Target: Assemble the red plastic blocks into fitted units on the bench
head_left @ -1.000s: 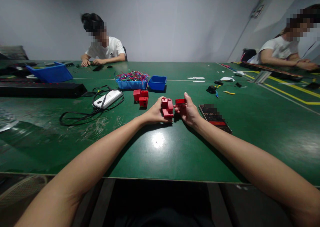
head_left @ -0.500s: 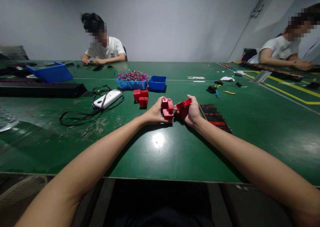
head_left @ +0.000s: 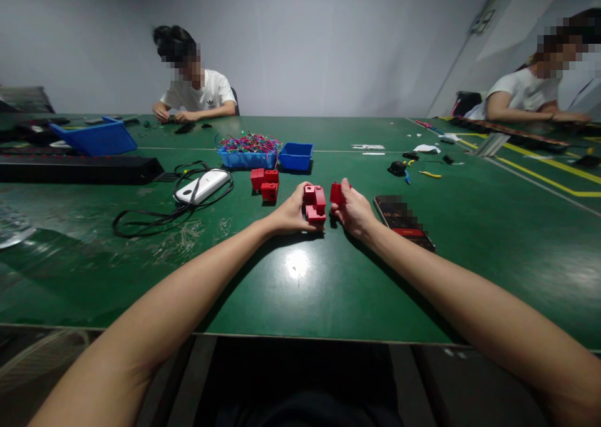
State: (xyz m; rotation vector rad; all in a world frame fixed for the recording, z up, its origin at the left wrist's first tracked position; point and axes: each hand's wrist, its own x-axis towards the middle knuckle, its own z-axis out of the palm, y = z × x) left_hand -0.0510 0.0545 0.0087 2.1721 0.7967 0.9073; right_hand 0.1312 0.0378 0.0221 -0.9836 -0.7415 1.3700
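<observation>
Hands meet mid-table: left hand (head_left: 292, 213) fingers gripping red block assembly (head_left: 314, 203); right hand (head_left: 354, 211) at 3 o'clock, pinching small red piece (head_left: 336, 193). Phone (head_left: 404, 221) further toward 3 o'clock.

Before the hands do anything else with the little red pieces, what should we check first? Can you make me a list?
1. Left hand has a firm hold of the red block: ok.
2. Right hand holds the small red piece: ok.
3. The two pieces are close but apart: ok.
4. Small piece turned the right way to fit: cannot tell, fingers hide much of it.
5. Phone lies near the right wrist, could get bumped: not ok.
6. Spare red blocks within reach on the green table: ok.
</observation>
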